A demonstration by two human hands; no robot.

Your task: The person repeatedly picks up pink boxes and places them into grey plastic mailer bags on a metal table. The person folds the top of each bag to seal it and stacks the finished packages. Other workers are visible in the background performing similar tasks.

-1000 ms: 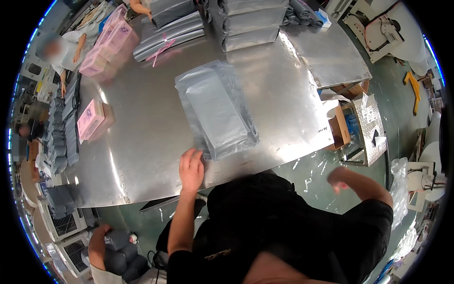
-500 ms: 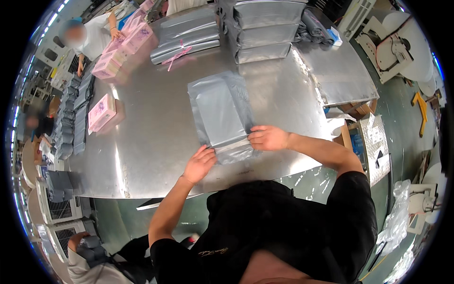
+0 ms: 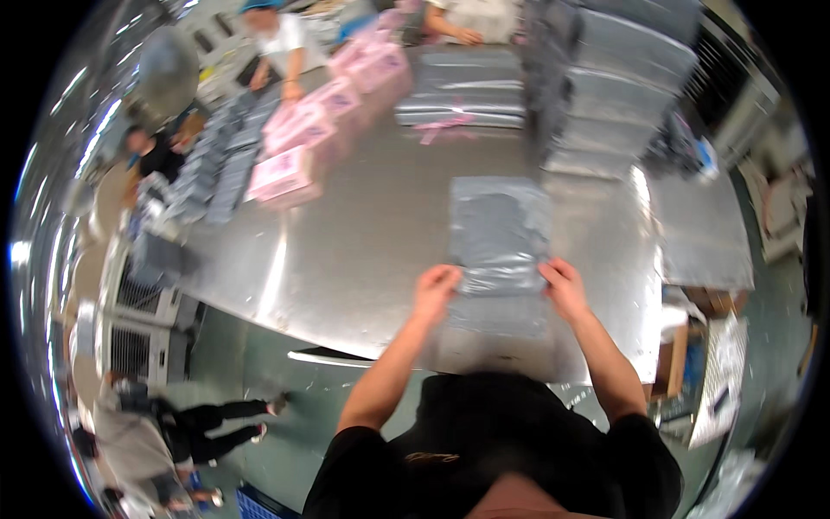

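A flat grey plastic bag (image 3: 501, 229) lies on the metal table in front of me, its long side running away from my body. Its near part shows a crease or fold, with shiny wrinkles across it. My left hand (image 3: 437, 290) pinches the bag's left edge near that fold. At the opposite edge my right hand (image 3: 564, 287) grips it the same way, thumb and fingers together. Below my hands a paler flap of the bag (image 3: 497, 318) reaches toward the near table edge.
Pink boxes (image 3: 285, 173) stand in a row at the left, with a person's hand at their far end. Beyond the bag lie a tied stack of grey bags (image 3: 467, 86) and a tall grey pile (image 3: 622, 95). Another person walks at the lower left.
The view has shifted. Both hands have moved up along the bag's sides, and its near part now looks folded. The pink box that lay apart now seems to be with the row.
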